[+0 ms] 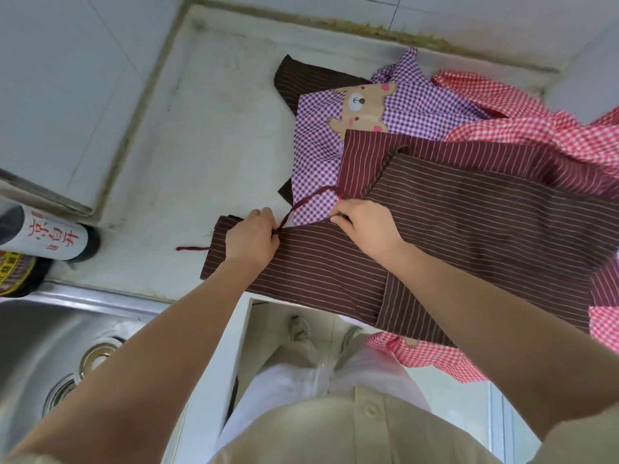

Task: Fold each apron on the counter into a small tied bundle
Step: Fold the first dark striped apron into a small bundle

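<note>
Head view looked down at my two hands over the grey surface (pixel 201 145). My left hand (pixel 249 239) was closed. Its fingers pinched a thin dark red string (pixel 303 204). The string went up from my pinch and off to the right, over the purple apron (pixel 318 152).

My right hand (pixel 365 229) was closed too. Its fingers were curled on the top edge of the brown apron (pixel 318 266), near my left hand.

The brown apron had thin white stripes. It was folded into a long band and lay at the front of the surface. Its left end lay flat under my left hand. Its right part went under my right arm. Some of it hung past the front edge.

The purple apron had small checks and a bear (pixel 361 105) on it. It lay behind the brown one. A dark red apron (pixel 435 155) with stripes lay partly on top of it. A red apron (pixel 502 108) with checks was at the back right, touching both.

A steel sink (pixel 50 346) was at the front left. A bottle (pixel 43 236) with a white label was just behind it.
</note>
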`<state>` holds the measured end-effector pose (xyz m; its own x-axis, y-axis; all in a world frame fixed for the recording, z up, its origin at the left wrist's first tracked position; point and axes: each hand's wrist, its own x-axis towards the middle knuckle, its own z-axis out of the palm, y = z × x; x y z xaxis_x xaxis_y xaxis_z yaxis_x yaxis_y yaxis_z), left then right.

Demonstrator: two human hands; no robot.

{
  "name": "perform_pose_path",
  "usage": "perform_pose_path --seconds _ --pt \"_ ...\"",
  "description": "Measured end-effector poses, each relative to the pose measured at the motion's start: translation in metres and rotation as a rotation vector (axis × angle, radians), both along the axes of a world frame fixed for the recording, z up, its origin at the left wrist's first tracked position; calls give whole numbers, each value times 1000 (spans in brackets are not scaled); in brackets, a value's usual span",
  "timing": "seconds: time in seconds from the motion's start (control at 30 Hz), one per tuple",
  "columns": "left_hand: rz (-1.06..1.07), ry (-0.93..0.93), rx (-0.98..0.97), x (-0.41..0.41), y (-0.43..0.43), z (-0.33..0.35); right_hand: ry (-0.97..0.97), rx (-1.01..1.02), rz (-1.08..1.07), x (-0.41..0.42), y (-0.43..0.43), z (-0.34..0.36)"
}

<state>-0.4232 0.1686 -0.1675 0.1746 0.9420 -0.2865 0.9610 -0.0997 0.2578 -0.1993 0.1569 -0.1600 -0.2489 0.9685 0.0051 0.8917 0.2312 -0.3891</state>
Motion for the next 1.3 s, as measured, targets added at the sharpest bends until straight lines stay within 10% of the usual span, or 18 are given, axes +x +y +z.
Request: perform_pose_path --seconds 0.43,0.77,1.13,1.3 --pt "-221 -498 156 128 22 40 335 -19 -602 95 44 42" --pt "101 -471 -238 189 76 29 300 -525 -437 118 82 44" --pt "136 -904 -585 184 71 48 391 -486 -352 133 93 55" --pt "-69 -682 -168 181 70 41 519 -553 -365 136 93 61"
